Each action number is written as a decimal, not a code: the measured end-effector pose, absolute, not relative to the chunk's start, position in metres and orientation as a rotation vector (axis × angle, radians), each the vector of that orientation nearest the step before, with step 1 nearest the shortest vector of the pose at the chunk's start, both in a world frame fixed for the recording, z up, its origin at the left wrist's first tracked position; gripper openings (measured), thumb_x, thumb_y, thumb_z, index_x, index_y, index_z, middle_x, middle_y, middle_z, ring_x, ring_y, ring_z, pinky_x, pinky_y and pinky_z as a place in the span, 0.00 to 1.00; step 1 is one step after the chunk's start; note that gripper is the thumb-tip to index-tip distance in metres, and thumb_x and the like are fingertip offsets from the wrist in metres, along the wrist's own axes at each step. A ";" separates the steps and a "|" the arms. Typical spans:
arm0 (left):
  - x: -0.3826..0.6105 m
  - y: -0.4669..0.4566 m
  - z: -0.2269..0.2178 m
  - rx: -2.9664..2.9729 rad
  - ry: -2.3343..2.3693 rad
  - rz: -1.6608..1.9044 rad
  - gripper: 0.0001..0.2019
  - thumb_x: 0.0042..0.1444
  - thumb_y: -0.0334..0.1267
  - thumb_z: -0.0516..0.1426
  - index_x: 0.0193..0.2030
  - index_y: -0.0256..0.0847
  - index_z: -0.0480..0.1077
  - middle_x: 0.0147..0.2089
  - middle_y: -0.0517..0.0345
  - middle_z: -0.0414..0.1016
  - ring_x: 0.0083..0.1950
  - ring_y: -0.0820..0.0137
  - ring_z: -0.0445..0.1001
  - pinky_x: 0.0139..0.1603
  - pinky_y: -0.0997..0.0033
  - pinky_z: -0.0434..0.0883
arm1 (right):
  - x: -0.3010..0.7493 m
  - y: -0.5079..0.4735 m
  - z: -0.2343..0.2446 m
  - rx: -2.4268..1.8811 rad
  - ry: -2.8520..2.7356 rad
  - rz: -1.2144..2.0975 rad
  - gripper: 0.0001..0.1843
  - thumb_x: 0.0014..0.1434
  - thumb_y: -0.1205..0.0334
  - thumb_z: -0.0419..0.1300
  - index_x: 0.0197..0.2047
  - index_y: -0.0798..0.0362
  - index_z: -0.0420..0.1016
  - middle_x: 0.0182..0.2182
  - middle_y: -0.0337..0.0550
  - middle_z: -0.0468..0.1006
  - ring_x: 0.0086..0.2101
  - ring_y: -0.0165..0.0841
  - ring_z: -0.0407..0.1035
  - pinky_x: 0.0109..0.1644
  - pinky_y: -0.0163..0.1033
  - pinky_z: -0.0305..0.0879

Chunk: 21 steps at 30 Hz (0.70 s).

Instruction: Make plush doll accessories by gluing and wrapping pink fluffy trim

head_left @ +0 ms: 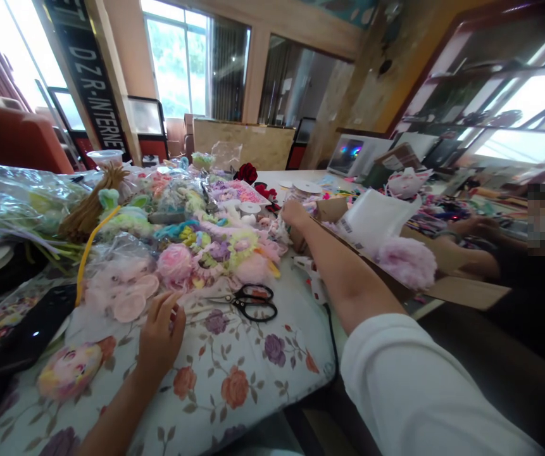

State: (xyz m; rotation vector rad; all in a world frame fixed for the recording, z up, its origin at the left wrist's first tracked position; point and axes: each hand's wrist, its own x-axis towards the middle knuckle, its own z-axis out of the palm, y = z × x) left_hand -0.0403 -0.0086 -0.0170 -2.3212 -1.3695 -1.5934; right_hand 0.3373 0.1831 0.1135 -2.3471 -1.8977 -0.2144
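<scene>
My left hand [162, 329] rests on the flowered tablecloth [234, 354], fingers loosely bent and nothing seen in them. Just beyond it are pale pink round pieces [130, 307], partly in clear plastic. Black-handled scissors [256, 303] lie slightly open to its right. My right hand [295, 214] reaches far forward to the pile's right edge, beside a cardboard box [332, 209]. Its fingers curl downward at small pale things; what they grip is hidden. Below that forearm lies a white glue gun [314, 282] with a dark cord. A pink fluffy ball [176, 263] sits in the pile.
Fluffy pastel trims [225, 247] heap across the table. A dark phone-like slab [30, 329] and a cartoon-face item [70, 370] lie left. Dark red flowers [246, 173] stand behind. The box holds a white packet [376, 218] and lilac fluff [407, 261]. Another person's arm [466, 253] is at right.
</scene>
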 end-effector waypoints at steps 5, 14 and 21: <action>-0.041 -0.007 -0.017 -2.306 -1.409 -1.611 0.12 0.59 0.30 0.52 0.49 0.40 0.66 0.46 0.50 0.68 0.36 0.72 0.70 0.36 0.70 0.74 | 0.329 0.187 0.136 -2.157 -1.561 -0.261 0.14 0.64 0.68 0.47 0.44 0.65 0.71 0.41 0.62 0.76 0.46 0.43 0.70 0.49 0.42 0.65; -0.041 -0.007 -0.016 -2.290 -1.515 -1.764 0.12 0.59 0.35 0.52 0.50 0.40 0.66 0.45 0.51 0.68 0.37 0.71 0.71 0.36 0.69 0.75 | 0.243 0.147 0.174 -1.299 -1.429 0.304 0.02 0.58 0.69 0.52 0.34 0.57 0.64 0.24 0.37 0.69 0.23 0.25 0.69 0.25 0.28 0.62; -0.046 -0.014 -0.016 -2.345 -1.412 -2.007 0.32 0.53 0.42 0.60 0.63 0.44 0.55 0.60 0.44 0.64 0.60 0.58 0.66 0.58 0.53 0.67 | 0.146 0.030 0.103 -0.823 -1.891 1.294 0.05 0.57 0.63 0.57 0.31 0.53 0.64 0.19 0.32 0.70 0.18 0.22 0.63 0.20 0.27 0.59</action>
